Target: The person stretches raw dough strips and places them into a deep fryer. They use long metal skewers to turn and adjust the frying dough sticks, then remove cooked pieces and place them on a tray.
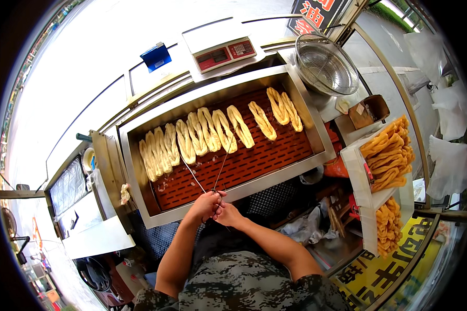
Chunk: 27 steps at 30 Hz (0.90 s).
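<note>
My left hand [206,207] and my right hand [227,215] meet over the near rim of a rectangular stainless steel fryer [249,187]. Both grip the handle end of a pair of long, thin metal tongs [194,178], whose two rods spread apart over the oil. One rod reaches the twisted dough sticks [185,144]; the other lies across a neighbouring dough stick [224,131]. Pale dough sticks line up side by side toward the left. Farther right, several others [262,121] sit apart. A slotted rack [264,157] shows through the reddish oil.
Golden fried dough sticks [391,155] fill white bins [356,175] at my right. A wire strainer [327,64] rests on a metal bowl at the back right corner. Behind the fryer stands a scale [223,54]. A white board [97,247] juts out at left.
</note>
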{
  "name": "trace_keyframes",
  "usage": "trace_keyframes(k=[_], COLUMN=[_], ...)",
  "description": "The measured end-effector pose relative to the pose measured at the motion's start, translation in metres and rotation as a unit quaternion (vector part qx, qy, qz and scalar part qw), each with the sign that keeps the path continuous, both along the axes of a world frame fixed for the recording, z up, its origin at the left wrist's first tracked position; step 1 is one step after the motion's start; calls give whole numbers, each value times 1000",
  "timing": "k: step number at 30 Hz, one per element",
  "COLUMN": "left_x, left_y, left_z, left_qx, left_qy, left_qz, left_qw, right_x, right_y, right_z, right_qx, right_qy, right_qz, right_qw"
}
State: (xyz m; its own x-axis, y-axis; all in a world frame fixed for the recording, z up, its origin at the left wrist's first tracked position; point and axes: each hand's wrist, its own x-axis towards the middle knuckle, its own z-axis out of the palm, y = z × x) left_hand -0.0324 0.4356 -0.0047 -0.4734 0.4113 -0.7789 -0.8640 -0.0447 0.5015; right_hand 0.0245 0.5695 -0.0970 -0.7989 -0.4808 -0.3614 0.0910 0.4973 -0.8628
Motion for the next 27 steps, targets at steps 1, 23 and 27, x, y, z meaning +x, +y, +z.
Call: trace_keyframes(k=[1, 23, 27], left_x=[1, 23, 25], left_y=[-5, -44, -42], left_z=[3, 20, 20], left_qx=[34, 78, -148], left_qy=[-19, -51, 47], left_qz=[37, 132, 29], left_qw=[999, 987, 987], right_x=[-1, 2, 0], right_y=[1, -3, -4], right_z=[6, 22, 23], right_qx=[-16, 14, 23], right_qy=[-29, -42, -55], right_qz=[-13, -90, -67], right_qw=[999, 995, 996])
